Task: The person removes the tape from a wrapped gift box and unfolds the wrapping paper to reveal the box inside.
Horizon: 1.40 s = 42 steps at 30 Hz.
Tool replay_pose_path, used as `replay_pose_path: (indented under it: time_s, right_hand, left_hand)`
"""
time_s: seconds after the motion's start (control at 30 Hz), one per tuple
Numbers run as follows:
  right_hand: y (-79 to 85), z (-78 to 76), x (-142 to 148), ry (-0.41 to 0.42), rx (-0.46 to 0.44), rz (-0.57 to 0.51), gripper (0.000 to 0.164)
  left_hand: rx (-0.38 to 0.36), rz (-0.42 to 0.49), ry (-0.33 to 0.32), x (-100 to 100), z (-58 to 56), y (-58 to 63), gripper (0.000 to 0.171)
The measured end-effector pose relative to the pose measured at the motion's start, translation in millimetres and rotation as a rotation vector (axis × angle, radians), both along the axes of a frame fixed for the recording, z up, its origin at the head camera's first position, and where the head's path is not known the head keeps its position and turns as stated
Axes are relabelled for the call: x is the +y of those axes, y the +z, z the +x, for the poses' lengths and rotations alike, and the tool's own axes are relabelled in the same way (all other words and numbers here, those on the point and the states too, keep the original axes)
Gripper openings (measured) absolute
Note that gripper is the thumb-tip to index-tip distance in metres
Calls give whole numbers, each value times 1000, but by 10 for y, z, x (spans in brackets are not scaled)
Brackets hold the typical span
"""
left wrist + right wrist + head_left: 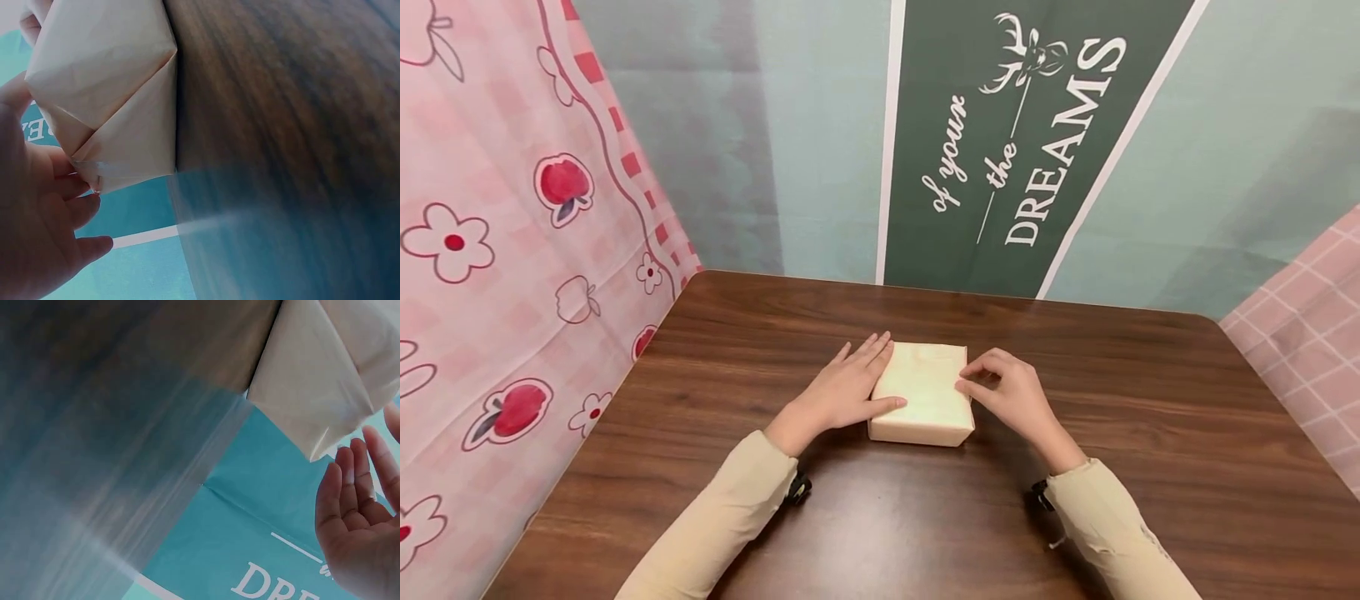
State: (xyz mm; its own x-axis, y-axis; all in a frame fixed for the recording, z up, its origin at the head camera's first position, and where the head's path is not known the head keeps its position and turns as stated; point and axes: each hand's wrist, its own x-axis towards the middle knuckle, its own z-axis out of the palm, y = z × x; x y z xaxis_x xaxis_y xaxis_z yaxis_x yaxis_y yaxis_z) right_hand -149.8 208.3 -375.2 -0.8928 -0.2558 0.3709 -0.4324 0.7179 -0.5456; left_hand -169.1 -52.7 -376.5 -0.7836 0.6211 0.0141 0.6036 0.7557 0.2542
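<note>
Dark wood tabletop point(880, 533), cream paper-wrapped box point(925, 385) sitting on it between both hands. Likeliest trouble, probably: a folded end popping loose if that clear tape point(105, 167) is weak, or paper ripping if the right hand point(1018, 396) tugs hard. Left hand point(848, 390) lies spread over the left edge, fingers straight; the right's thumb and index nearly meet at the right edge, can't tell if they're pinching anything.
</note>
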Motion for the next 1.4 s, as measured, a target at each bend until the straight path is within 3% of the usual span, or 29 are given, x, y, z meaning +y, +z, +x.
replay_pose_path:
  time_s: [0.13,0.4,0.57,0.7,0.87,1.23,1.4]
  right_hand:
    - [-14,34,-23,-18,-1,11,9]
    - [-49,42,-51,-56,92,39,6]
    - [-64,65,-63,-84,102,56,5]
    - [-58,79,-88,-97,89,56,4]
    - [-33,73,-103,-94,67,46,4]
    - [1,47,-118,-134,-49,-2,9]
    - [4,51,-114,-151,-61,-21,5]
  left_hand:
    - [-10,8,1,-14,-5,-16,88]
    - [-7,2,3,-2,-12,-82,89]
    - [-7,-8,-1,54,18,-55,85]
    - [39,-26,-18,114,63,-41,78]
    - [59,-72,14,157,99,-75,82]
    - [52,-70,35,179,82,-77,88]
    - [39,-52,32,183,81,-101,88]
